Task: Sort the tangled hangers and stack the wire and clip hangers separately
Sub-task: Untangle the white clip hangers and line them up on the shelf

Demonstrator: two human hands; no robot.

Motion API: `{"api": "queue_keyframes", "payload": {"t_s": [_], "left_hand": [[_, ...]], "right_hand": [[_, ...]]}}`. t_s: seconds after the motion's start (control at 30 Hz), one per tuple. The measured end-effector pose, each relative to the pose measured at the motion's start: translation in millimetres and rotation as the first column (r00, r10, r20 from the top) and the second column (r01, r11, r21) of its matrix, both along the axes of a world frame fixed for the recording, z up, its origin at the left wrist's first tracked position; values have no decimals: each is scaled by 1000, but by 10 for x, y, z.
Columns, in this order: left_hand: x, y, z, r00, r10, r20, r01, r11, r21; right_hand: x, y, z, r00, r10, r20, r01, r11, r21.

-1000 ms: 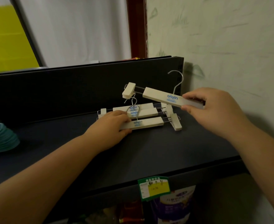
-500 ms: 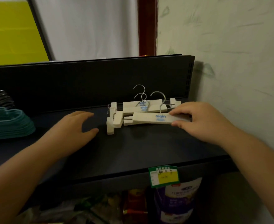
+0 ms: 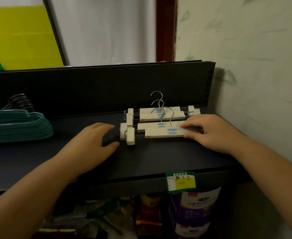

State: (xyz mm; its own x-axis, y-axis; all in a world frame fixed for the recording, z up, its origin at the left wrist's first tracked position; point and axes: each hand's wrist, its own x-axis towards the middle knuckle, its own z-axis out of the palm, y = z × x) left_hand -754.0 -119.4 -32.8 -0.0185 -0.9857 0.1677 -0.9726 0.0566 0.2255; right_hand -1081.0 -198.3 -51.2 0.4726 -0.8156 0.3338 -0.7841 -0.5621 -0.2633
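Observation:
Several cream clip hangers (image 3: 160,116) with metal hooks lie stacked on the dark shelf (image 3: 141,157), toward its right end. The nearest clip hanger (image 3: 164,132) lies at the front of the stack. My right hand (image 3: 210,133) grips its right end, fingers on top and thumb at the front edge. My left hand (image 3: 93,140) rests on the shelf just left of the hangers' clips, fingers relaxed, holding nothing. At the left edge lies a stack of teal wire hangers (image 3: 17,126) with dark hooks.
A dark back panel (image 3: 98,87) rises behind the shelf and a pale wall (image 3: 253,66) closes it on the right. A green and yellow price tag (image 3: 180,182) hangs from the shelf's front edge. Packaged goods (image 3: 193,209) fill the space below.
My right hand has lowered the clip hanger from the air onto the front of the stack. My left hand has let go of the stack and moved left onto the shelf.

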Motion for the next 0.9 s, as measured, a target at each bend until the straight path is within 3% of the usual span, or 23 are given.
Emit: {"api": "queue_keyframes", "payload": {"t_s": [0.23,0.47,0.73,0.9], "left_hand": [[-107,7,27,1000,-28,2,28,998,50],[-72,8,3,1000,-28,7,28,999,46],[338,128,44,999,29,-14,-29,999,-22],[823,355,42,999,39,-5,-39,988,-152]], "right_hand": [[32,28,-48,1000,28,10,-28,1000,-2],[67,89,-11,996,-5,-87,2,999,-36],[346,375,59,994,-50,101,65,986,-155],[965,621,140,993,-25,118,44,986,-162]]}}
